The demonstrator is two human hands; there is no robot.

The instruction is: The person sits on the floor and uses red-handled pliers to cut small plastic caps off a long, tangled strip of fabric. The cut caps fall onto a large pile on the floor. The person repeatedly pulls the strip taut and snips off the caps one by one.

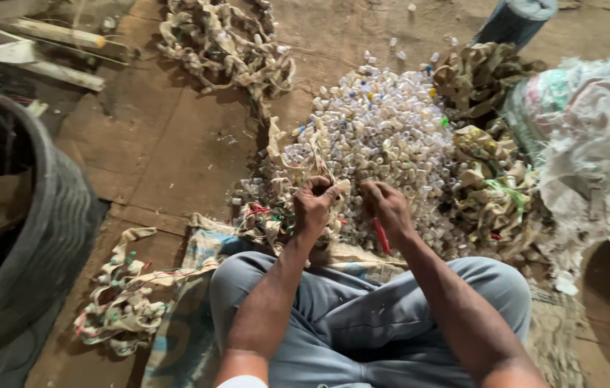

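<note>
seated cross-legged on a sack (197, 251) spread over the floor (175, 144), both hands raised just in front of the knees. left hand (313, 205) clenched around a bit of tan strap (317, 159), pinched at the fingertips and held up. right hand (389, 207) closed around a red tool (381, 236), handle poking down below the palm; blade or tip hidden behind the fingers, so kind of tool not certain. hands close together, nearly touching at the thumbs.

directly beyond the hands, a big heap of small clear caps (376, 136), a few blue and yellow among them. tangled strap pile (488, 194) to the right of the heap, another strap bundle (226, 39) far ahead to the left, a smaller knot of straps (122, 302) down beside the left knee. crumpled plastic bags (585, 144) well off to the right. dark tub (25, 237) well off to the left.

step in hand, by the look of it: cutting or prying a piece off the strap with the tool, over the cap heap. next move probably calls for keeping the strap taut in the left grip, bringing the tool edge against it close to the fingers without nicking them, and letting the freed piece drop onto the heap.
</note>
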